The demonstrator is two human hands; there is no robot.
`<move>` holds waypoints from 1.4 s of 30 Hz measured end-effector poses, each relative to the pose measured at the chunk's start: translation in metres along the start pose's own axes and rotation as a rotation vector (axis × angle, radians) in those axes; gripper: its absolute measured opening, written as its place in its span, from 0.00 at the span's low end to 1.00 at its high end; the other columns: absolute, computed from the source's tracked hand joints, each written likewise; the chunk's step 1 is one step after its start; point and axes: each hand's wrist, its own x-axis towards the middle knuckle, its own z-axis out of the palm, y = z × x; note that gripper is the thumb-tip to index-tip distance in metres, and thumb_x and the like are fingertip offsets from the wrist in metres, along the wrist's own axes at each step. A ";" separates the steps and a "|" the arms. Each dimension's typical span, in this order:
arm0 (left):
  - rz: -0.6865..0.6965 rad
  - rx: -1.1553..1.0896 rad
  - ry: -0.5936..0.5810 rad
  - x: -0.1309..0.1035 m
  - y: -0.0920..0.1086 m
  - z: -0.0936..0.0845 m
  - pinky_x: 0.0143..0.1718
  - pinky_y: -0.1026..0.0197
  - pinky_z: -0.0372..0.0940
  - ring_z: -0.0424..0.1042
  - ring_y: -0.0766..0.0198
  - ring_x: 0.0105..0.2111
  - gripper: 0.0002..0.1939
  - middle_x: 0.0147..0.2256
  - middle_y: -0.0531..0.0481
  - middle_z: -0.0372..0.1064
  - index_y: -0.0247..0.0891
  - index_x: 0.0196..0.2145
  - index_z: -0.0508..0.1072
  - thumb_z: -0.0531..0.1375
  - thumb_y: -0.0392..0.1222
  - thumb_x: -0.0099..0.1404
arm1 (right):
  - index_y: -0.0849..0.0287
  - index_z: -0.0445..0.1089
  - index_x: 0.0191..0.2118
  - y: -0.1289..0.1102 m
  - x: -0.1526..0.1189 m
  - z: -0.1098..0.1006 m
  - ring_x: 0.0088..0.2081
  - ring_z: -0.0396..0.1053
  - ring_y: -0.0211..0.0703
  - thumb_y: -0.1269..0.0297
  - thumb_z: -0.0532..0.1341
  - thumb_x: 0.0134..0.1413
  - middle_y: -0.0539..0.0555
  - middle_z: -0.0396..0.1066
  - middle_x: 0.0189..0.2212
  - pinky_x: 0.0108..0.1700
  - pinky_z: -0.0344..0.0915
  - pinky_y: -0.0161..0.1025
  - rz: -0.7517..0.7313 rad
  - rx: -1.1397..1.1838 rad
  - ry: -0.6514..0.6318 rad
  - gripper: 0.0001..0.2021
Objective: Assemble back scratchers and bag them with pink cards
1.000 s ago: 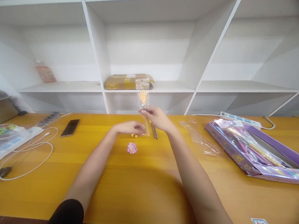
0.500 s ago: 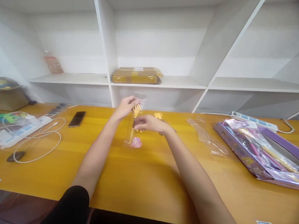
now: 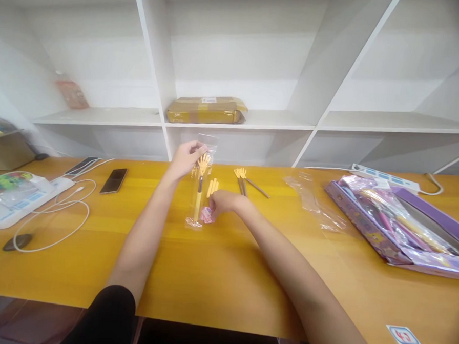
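Observation:
My left hand point(image 3: 187, 158) pinches the top of a clear plastic bag point(image 3: 212, 145). Inside the bag lies a yellow hand-shaped stick point(image 3: 198, 191) with a dark middle and a yellow handle. My right hand point(image 3: 222, 201) is closed at a small pink packet point(image 3: 207, 215), just right of the bag's lower end; its fingertips are partly hidden. Short yellow handles point(image 3: 212, 186) lie just above my right hand. Farther right are several yellow hand-shaped heads on dark rods point(image 3: 243, 181), fanned out on the table.
Clear empty wrappers point(image 3: 316, 202) and a purple box of packaged items point(image 3: 383, 236) lie to the right. At the left are a phone point(image 3: 114, 181), power strip point(image 3: 39, 203), cables and a mouse point(image 3: 18, 242). A cardboard parcel point(image 3: 205, 110) rests on the shelf.
My right hand has moved down from beside the bagged stick to the pink packet, uncovering the yellow handles and dark rods. The view has shifted slightly.

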 end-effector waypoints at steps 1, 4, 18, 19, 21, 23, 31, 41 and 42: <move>-0.001 0.003 -0.005 0.000 0.000 0.000 0.25 0.64 0.62 0.68 0.66 0.25 0.17 0.30 0.48 0.75 0.35 0.39 0.81 0.71 0.54 0.67 | 0.58 0.78 0.31 0.001 0.001 0.001 0.38 0.77 0.51 0.61 0.79 0.43 0.57 0.82 0.37 0.37 0.62 0.40 0.001 0.003 0.002 0.12; -0.007 0.006 -0.019 0.000 0.000 0.000 0.27 0.64 0.62 0.68 0.66 0.26 0.16 0.31 0.47 0.76 0.35 0.39 0.81 0.70 0.53 0.68 | 0.58 0.79 0.31 0.008 0.007 0.003 0.38 0.76 0.49 0.63 0.78 0.44 0.57 0.82 0.37 0.36 0.62 0.39 0.000 0.004 0.003 0.10; -0.219 -0.048 -0.197 -0.004 -0.020 0.014 0.30 0.61 0.70 0.80 0.60 0.26 0.15 0.30 0.52 0.74 0.38 0.38 0.71 0.68 0.51 0.71 | 0.60 0.78 0.37 0.043 0.011 -0.003 0.35 0.76 0.42 0.56 0.76 0.44 0.53 0.80 0.34 0.39 0.70 0.35 -0.078 0.308 -0.206 0.17; -0.236 -0.040 -0.195 -0.003 -0.025 0.014 0.29 0.62 0.70 0.81 0.59 0.25 0.15 0.30 0.52 0.74 0.38 0.38 0.70 0.68 0.51 0.71 | 0.60 0.78 0.37 0.044 0.011 -0.003 0.35 0.76 0.42 0.56 0.76 0.44 0.53 0.81 0.35 0.39 0.71 0.35 -0.076 0.327 -0.213 0.17; -0.271 -0.018 -0.202 -0.001 -0.034 0.012 0.27 0.63 0.68 0.81 0.59 0.24 0.17 0.31 0.51 0.75 0.38 0.39 0.71 0.69 0.53 0.70 | 0.60 0.79 0.37 0.044 0.010 -0.004 0.36 0.77 0.42 0.58 0.75 0.46 0.53 0.81 0.34 0.40 0.72 0.35 -0.058 0.362 -0.213 0.15; -0.312 0.000 -0.217 0.001 -0.043 0.008 0.26 0.63 0.67 0.80 0.60 0.24 0.17 0.32 0.50 0.76 0.37 0.39 0.73 0.71 0.53 0.69 | 0.60 0.78 0.34 0.044 0.008 -0.005 0.35 0.78 0.42 0.60 0.74 0.47 0.53 0.81 0.32 0.41 0.72 0.36 -0.027 0.388 -0.202 0.11; -0.393 -0.135 -0.044 -0.054 -0.074 0.020 0.31 0.60 0.72 0.74 0.64 0.24 0.19 0.27 0.53 0.72 0.37 0.35 0.74 0.73 0.55 0.64 | 0.59 0.71 0.28 0.052 -0.012 0.000 0.28 0.72 0.39 0.64 0.67 0.54 0.49 0.73 0.24 0.35 0.68 0.35 -0.035 0.467 0.068 0.07; -0.485 -0.242 -0.040 -0.176 -0.101 0.053 0.33 0.55 0.77 0.81 0.56 0.30 0.27 0.37 0.48 0.79 0.42 0.47 0.72 0.70 0.65 0.65 | 0.58 0.72 0.38 0.065 -0.028 0.104 0.23 0.64 0.36 0.47 0.75 0.46 0.46 0.70 0.21 0.27 0.62 0.35 -0.147 1.239 0.602 0.22; -0.464 -0.227 -0.042 -0.178 -0.101 0.054 0.36 0.54 0.77 0.82 0.55 0.33 0.26 0.37 0.48 0.79 0.42 0.46 0.73 0.70 0.65 0.65 | 0.58 0.72 0.37 0.066 -0.028 0.107 0.23 0.64 0.35 0.46 0.77 0.44 0.46 0.69 0.21 0.27 0.62 0.35 -0.157 1.281 0.635 0.24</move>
